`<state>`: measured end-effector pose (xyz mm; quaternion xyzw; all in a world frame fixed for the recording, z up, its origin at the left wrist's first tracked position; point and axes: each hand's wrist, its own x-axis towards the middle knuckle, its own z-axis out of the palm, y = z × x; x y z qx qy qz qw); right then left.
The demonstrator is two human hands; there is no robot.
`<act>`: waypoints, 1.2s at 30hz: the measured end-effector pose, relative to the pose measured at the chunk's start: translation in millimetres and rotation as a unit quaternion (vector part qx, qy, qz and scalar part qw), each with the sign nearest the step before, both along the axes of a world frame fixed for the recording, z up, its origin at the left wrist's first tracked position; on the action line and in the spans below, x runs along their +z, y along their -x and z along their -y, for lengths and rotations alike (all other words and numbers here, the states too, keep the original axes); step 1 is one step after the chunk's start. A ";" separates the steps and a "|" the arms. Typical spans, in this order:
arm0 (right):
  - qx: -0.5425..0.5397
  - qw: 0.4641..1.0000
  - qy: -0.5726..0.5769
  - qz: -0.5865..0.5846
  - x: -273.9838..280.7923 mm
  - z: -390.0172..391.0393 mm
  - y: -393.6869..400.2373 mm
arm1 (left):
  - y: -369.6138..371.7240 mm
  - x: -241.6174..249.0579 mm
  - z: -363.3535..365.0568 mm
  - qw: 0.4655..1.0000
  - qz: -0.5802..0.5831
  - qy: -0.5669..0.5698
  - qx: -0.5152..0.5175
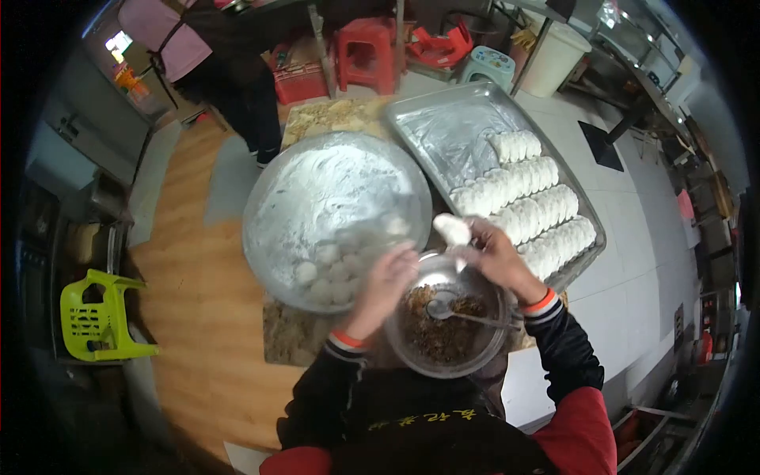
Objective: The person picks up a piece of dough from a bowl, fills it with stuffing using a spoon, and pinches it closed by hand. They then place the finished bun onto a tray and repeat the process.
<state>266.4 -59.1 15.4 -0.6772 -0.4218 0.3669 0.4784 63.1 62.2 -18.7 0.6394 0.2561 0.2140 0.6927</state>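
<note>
My right hand point(492, 255) pinches a white dough piece point(454, 230) above the rim of a metal bowl of dark filling point(443, 340). A spoon point(440, 309) lies in that bowl. My left hand point(389, 277), blurred, is over the right edge of a large floured basin point(317, 178); its fingers are smeared and I cannot make out what they hold. Round dough balls point(326, 277) lie in the lower part of the basin. To the right, a metal tray point(443, 123) bears rows of shaped white dough pieces point(526, 214).
A person point(229, 71) stands at the upper left. Red stools point(366, 55) and a small pale stool point(487, 66) are behind the table. A lime-green chair point(107, 317) is at the left, a white bucket point(558, 59) at the upper right.
</note>
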 end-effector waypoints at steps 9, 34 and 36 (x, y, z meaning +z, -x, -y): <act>-0.350 0.865 -0.019 0.360 -87.6 -66.8 -249.4 | -44.8 -45.1 -90.8 0.855 -0.217 -0.466 -0.068; 0.155 0.942 -0.110 0.277 7.4 -3.8 6.4 | -9.4 7.7 -8.2 0.978 -0.075 -0.142 -0.133; 0.172 0.955 -0.062 0.234 -3.3 14.2 22.0 | -3.6 13.6 7.8 0.957 -0.074 -0.255 -0.114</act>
